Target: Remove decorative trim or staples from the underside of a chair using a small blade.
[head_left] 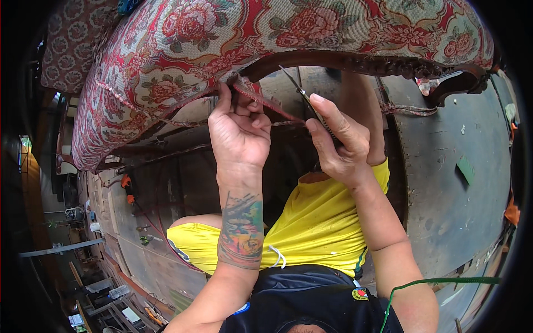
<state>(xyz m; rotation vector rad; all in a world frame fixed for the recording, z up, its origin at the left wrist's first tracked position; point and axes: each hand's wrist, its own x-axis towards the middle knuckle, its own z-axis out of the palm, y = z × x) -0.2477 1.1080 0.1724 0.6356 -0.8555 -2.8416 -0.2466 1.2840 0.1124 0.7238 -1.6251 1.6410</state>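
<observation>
Red-and-cream floral upholstery (311,25) covers a curved piece of furniture with a carved dark wood edge (422,66). My left hand (239,130), palm up with fingers curled, pinches a red braided trim strip (277,111) where it meets the fabric's lower edge. The strip slants down to the right toward my right hand (338,139), which grips a slim, pointed metal tool (294,77), apparently scissors, tip angled up-left toward the wood edge. Whether the right fingers also touch the strip is unclear.
I sit with legs in yellow shorts (294,233) under the furniture's edge. Grey boards (449,205) with a green scrap (465,170) lie at right. Orange-handled tools (126,183) and a red hose lie at left, with another floral piece (72,50) upper left and clutter lower left.
</observation>
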